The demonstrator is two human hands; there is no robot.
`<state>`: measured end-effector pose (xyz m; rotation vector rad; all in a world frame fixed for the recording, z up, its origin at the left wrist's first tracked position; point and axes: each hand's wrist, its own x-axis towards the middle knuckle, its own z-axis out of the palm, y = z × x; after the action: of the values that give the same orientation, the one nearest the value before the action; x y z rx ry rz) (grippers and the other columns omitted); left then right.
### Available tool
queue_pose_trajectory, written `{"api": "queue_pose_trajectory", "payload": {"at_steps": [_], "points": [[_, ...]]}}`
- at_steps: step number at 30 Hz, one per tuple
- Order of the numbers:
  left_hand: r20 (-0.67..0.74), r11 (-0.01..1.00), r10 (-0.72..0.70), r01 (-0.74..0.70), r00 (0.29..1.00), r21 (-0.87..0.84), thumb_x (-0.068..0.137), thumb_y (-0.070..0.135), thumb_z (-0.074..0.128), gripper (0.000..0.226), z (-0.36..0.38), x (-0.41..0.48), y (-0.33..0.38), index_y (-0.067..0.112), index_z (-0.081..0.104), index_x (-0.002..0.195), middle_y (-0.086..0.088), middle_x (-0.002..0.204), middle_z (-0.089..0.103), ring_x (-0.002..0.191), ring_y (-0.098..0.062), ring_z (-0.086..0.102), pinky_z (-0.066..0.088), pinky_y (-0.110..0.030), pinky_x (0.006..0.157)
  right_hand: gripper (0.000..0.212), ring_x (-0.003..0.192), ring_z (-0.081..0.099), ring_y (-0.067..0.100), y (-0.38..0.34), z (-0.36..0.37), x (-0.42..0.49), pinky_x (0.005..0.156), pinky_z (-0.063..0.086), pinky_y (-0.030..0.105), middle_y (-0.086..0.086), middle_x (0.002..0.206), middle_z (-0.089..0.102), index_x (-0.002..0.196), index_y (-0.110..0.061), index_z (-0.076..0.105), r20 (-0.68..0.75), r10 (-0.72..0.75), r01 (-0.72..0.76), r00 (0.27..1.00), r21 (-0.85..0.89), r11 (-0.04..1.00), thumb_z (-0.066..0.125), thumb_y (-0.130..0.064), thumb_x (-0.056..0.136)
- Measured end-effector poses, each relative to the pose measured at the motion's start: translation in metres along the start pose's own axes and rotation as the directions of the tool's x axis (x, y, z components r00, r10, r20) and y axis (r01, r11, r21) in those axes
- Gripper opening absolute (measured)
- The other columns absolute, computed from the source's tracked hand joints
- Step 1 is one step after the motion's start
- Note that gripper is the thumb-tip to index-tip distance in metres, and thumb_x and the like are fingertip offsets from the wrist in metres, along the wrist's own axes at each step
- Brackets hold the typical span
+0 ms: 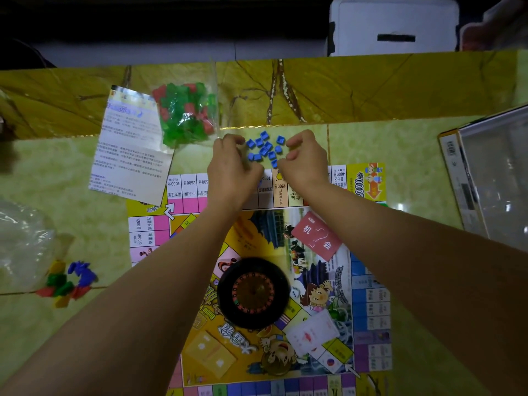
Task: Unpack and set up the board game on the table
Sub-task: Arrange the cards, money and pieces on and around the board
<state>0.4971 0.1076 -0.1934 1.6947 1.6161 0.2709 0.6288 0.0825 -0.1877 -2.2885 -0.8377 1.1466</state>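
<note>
The game board (368, 315) lies open on the table in front of me. Just past its far edge sits a tight cluster of small blue pieces (265, 148), apparently inside a thin clear bag. My left hand (233, 170) pinches the cluster's left side with curled fingers. My right hand (305, 160) pinches its right side the same way. A black roulette wheel (253, 292) stands on the middle of the board. A red card deck (317, 234) and a white card deck (313, 335) lie on the board to the right.
A clear bag of green and red pieces (185, 112) and an instruction sheet (128, 150) lie at the far left. Coloured pawns (67, 281) and crumpled plastic (23, 241) sit at the left edge. The game box (485, 178) is on the right.
</note>
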Motion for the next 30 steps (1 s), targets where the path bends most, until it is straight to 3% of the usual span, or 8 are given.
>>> {"api": "queue_pose_trajectory", "payload": {"at_steps": [3,5,8,11,18,23,30], "points": [[0.1,0.991,0.056,-0.068,0.993,0.119,0.073,0.039,0.076,0.041,-0.005,-0.01,-0.004,0.014,0.052,0.095,-0.001,0.087,0.06,0.078,-0.022,0.055,0.041,-0.033,0.066,0.034,0.072,0.054,0.014,0.003,0.0,0.0,0.066,0.047,0.027,-0.004,0.073,0.05,0.109,-0.01,0.052,-0.001,-0.009,0.009,1.0,-0.027,1.0,0.064,0.0,0.079],[0.174,0.971,0.036,-0.075,0.984,0.225,0.073,0.04,0.076,0.037,-0.001,-0.012,-0.006,0.015,0.053,0.09,-0.001,0.083,0.063,0.077,-0.023,0.057,0.046,-0.036,0.067,0.036,0.077,0.056,0.017,0.003,0.002,0.001,0.07,0.05,0.031,0.002,0.084,0.055,0.112,-0.01,0.05,0.013,0.001,0.0,1.0,-0.02,1.0,0.064,-0.001,0.079],[0.121,0.976,0.003,-0.03,0.993,0.217,0.081,0.025,0.069,0.021,0.003,-0.01,-0.007,0.014,0.059,0.096,-0.006,0.085,0.067,0.083,-0.028,0.062,0.049,-0.039,0.073,0.041,0.079,0.057,0.019,0.004,0.004,0.004,0.073,0.051,0.034,0.009,0.095,0.058,0.117,-0.012,0.047,0.008,-0.019,0.019,1.0,-0.013,1.0,0.063,-0.001,0.08],[0.016,0.993,-0.004,0.002,1.0,0.12,0.085,0.02,0.066,0.018,0.002,-0.002,-0.005,0.013,0.059,0.1,-0.005,0.086,0.069,0.083,-0.026,0.062,0.042,-0.031,0.071,0.046,0.08,0.057,0.018,0.003,0.003,0.007,0.07,0.047,0.028,0.008,0.094,0.058,0.125,-0.013,0.046,-0.002,-0.046,0.046,0.999,-0.008,0.999,0.059,0.0,0.084],[0.029,0.998,-0.057,0.057,0.998,0.013,0.08,0.011,0.067,0.033,0.003,0.007,-0.003,0.012,0.053,0.11,-0.001,0.087,0.065,0.085,-0.021,0.06,0.04,-0.029,0.071,0.036,0.089,0.057,0.017,0.003,0.004,0.005,0.077,0.046,0.024,0.007,0.092,0.061,0.123,-0.009,0.052,0.008,-0.061,0.061,0.998,0.042,0.997,0.052,0.0,0.088],[0.066,0.997,-0.025,0.029,0.998,-0.071,0.082,0.008,0.062,0.051,0.002,-0.005,-0.007,0.012,0.045,0.13,-0.009,0.11,0.058,0.091,-0.021,0.058,0.046,-0.031,0.078,0.033,0.087,0.062,0.022,0.004,0.0,-0.003,0.072,0.049,0.026,0.009,0.093,0.064,0.12,-0.011,0.053,0.026,-0.042,0.04,0.999,0.083,0.996,0.05,-0.001,0.089],[0.03,1.0,-0.005,0.005,1.0,0.005,0.089,0.014,0.057,0.027,-0.02,-0.048,-0.012,0.016,0.059,0.116,-0.005,0.111,0.053,0.085,-0.017,0.058,0.045,-0.029,0.072,0.023,0.082,0.064,0.026,0.008,0.002,-0.049,0.069,0.051,0.036,0.003,0.086,0.06,0.106,-0.016,0.057,0.045,-0.08,0.078,0.996,0.039,0.996,0.046,-0.004,0.09]]}}
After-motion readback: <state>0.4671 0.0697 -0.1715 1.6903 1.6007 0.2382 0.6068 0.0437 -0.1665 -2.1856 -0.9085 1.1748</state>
